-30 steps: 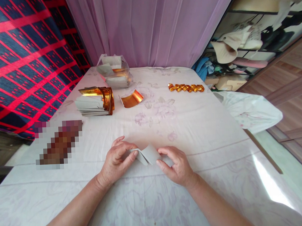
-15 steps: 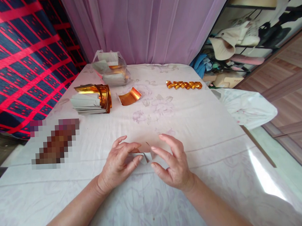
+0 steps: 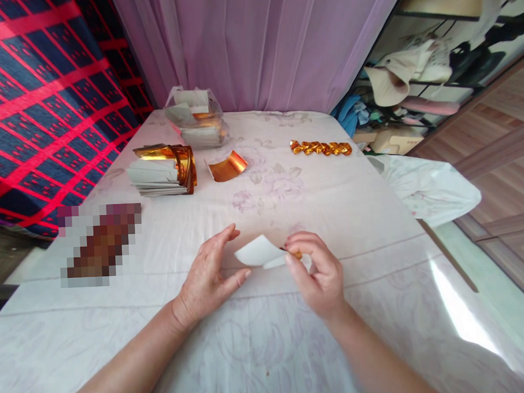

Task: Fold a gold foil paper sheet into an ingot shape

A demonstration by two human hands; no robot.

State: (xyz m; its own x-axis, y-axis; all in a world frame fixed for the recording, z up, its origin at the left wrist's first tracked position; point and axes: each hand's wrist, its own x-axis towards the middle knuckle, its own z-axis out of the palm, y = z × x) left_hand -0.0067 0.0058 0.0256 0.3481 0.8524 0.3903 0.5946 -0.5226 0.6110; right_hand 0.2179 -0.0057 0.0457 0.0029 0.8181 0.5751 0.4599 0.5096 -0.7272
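Note:
My right hand (image 3: 316, 270) pinches one end of a small foil paper sheet (image 3: 260, 251), its white side facing up. A bit of gold shows at my fingertips, and the pinched end is partly hidden by the fingers. To the left of the paper, my left hand (image 3: 211, 273) is open, thumb and fingers apart, with nothing in it. Farther back lies a single curved gold foil sheet (image 3: 228, 166). Left of that sheet is a thick stack of gold-and-white foil papers (image 3: 157, 177).
A clear plastic bag (image 3: 200, 121) of more foil papers stands at the back left. A row of folded gold foil pieces (image 3: 320, 147) lies at the back right. A blurred-out item (image 3: 103, 244) is at the left. A white bag (image 3: 435, 186) is beyond the table's right edge.
The paper has passed from my left hand's pinch to my right hand, which has closed on it. My left hand has opened, and the white sheet now points left.

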